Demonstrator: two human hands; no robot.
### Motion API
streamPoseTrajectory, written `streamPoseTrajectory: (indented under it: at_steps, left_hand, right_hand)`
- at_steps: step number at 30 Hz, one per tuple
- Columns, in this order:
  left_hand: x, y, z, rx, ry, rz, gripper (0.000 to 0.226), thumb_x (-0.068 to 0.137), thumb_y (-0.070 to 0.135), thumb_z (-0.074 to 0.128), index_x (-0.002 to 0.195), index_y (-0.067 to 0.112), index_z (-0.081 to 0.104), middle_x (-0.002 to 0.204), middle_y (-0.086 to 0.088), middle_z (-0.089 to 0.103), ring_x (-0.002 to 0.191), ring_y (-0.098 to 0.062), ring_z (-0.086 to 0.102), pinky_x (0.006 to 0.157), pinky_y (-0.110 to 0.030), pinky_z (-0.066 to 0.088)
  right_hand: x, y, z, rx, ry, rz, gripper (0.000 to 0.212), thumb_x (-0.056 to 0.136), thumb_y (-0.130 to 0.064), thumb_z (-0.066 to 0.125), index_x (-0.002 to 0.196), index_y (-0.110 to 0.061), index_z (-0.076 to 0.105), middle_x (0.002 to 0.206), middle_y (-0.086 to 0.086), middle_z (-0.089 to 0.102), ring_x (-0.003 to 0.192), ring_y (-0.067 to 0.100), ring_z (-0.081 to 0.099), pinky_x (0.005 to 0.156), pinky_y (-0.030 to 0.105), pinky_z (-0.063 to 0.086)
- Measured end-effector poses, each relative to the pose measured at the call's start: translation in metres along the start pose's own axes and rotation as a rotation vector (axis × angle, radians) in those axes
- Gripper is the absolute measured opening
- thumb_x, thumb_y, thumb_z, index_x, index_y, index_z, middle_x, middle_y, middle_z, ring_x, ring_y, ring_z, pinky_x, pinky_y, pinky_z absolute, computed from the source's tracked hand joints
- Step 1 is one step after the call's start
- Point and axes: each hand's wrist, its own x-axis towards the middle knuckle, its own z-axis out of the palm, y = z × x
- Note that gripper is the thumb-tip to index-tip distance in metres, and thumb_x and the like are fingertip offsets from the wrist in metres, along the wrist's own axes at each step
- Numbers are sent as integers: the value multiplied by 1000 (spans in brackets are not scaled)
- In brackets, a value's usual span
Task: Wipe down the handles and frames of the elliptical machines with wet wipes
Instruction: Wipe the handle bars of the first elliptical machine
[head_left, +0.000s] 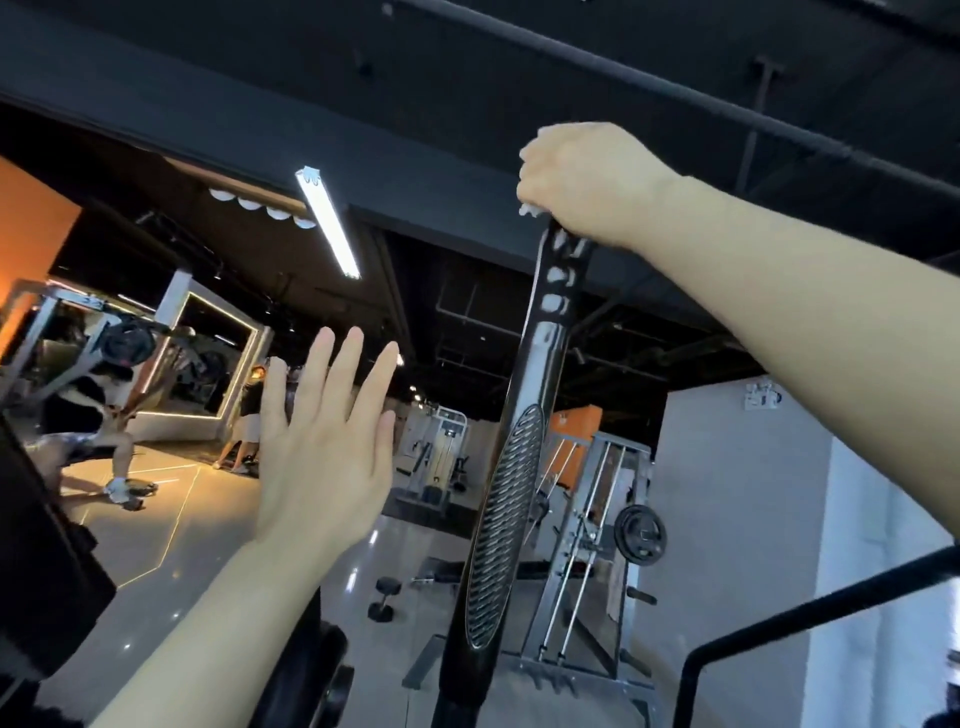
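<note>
The right hand (582, 176) clamps a white wet wipe (530, 209) around the glossy black elliptical handle (524, 415)'s top, ready to rub downward; the left hand (322, 447) hovers beside, fingers spread, holding nothing.

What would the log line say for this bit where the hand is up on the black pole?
right hand: grips wet wipe at top of elliptical handle | left hand: open, off the machine | step: wiping handle

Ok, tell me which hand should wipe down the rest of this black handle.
Right hand: it already grips the white wet wipe at the black glossy handle's top. Left hand hovers open beside it, holding nothing.
</note>
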Motion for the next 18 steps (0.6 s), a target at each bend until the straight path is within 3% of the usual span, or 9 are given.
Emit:
streamPoseTrajectory:
  at_steps: [3, 5, 8, 11, 14, 18]
  left_hand:
    - [0, 1, 0, 13, 2, 9, 54, 98, 30, 34, 149, 15, 39, 154, -16, 38, 146, -33, 26, 119, -50, 5]
    - [-1, 1, 0, 8, 3, 8, 54, 98, 29, 35, 149, 15, 38, 154, -16, 37, 146, -33, 26, 119, -49, 4]
    - [-1, 1, -1, -15, 16, 0, 53, 98, 27, 37, 149, 14, 38, 153, -17, 38, 145, -34, 26, 119, -48, 4]
    - [0, 2, -3, -29, 18, -13, 53, 98, 28, 33, 149, 13, 38, 152, -18, 39, 145, -35, 26, 118, -45, 2]
    - [0, 5, -4, -74, 1, -35, 53, 99, 30, 28, 149, 14, 37, 153, -17, 38, 145, -34, 24, 119, -40, -7]
    - [-15, 16, -12, -220, -34, -54, 52, 99, 29, 30, 150, 18, 35, 157, -11, 32, 148, -28, 18, 118, -35, -13]
  right_hand:
    - [-16, -21, -2, 102, -196, -5, 18, 98, -14, 45, 95, -17, 62, 77, 0, 51, 98, 32, 56, 57, 32, 39]
    - [-26, -38, 1, 217, -243, 13, 20, 102, -16, 41, 95, -11, 60, 69, -1, 40, 92, 30, 58, 56, 30, 30]
    - [-37, -61, -6, 294, -200, -48, 15, 100, -12, 42, 86, -14, 48, 66, -2, 35, 70, 23, 50, 50, 30, 25]
    - [-54, -96, -10, 464, -178, -96, 14, 102, -16, 41, 89, -20, 42, 65, -3, 34, 66, 22, 44, 55, 31, 36]
    - [-79, -136, -7, 652, -169, -149, 22, 105, -19, 40, 85, -18, 49, 62, -4, 39, 61, 19, 52, 54, 30, 42]
    - [-104, -169, -18, 690, -92, -169, 43, 108, -29, 25, 84, -10, 54, 83, 4, 52, 63, 16, 48, 55, 23, 19]
